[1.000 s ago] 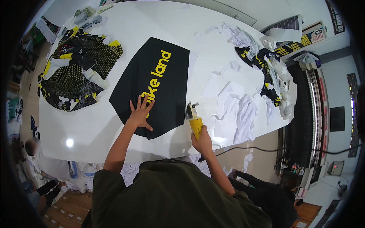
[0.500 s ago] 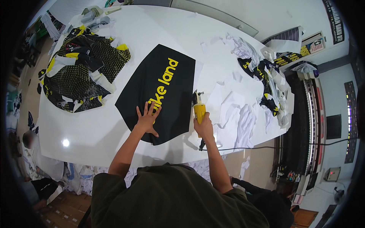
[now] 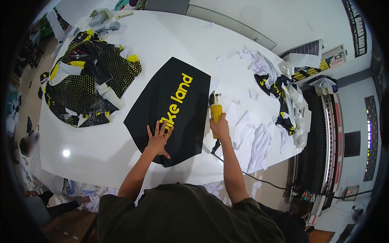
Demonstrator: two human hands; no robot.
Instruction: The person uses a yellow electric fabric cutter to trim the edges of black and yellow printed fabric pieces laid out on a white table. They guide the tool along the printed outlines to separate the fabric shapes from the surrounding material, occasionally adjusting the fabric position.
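A black fabric panel (image 3: 188, 125) with yellow lettering lies flat on the white table (image 3: 101, 158) before me. My left hand (image 3: 157, 142) rests on its lower left part, palm down, fingers spread over the end of the lettering. In my right hand (image 3: 220, 126) is a yellow handheld electric fabric cutter (image 3: 216, 110), gripped round its body. Its metal head points away from me, right by the panel's right edge. Whether the blade touches the cloth is too small to tell. A narrow white scrap (image 3: 214, 83) lies along that edge, beyond the cutter head.
Black-and-yellow patterned pieces (image 3: 77, 91) are heaped at the left. White offcuts (image 3: 259, 143) and a dark-and-yellow scrap pile (image 3: 283, 97) cover the right side. The cutter's cord (image 3: 259, 179) hangs past the table edge. A person (image 3: 44, 166) is at the far left.
My right hand has slid the cutter farther from me along the panel's right edge. The cord hangs lower. My left hand keeps its place on the panel. The whole view has shifted slightly.
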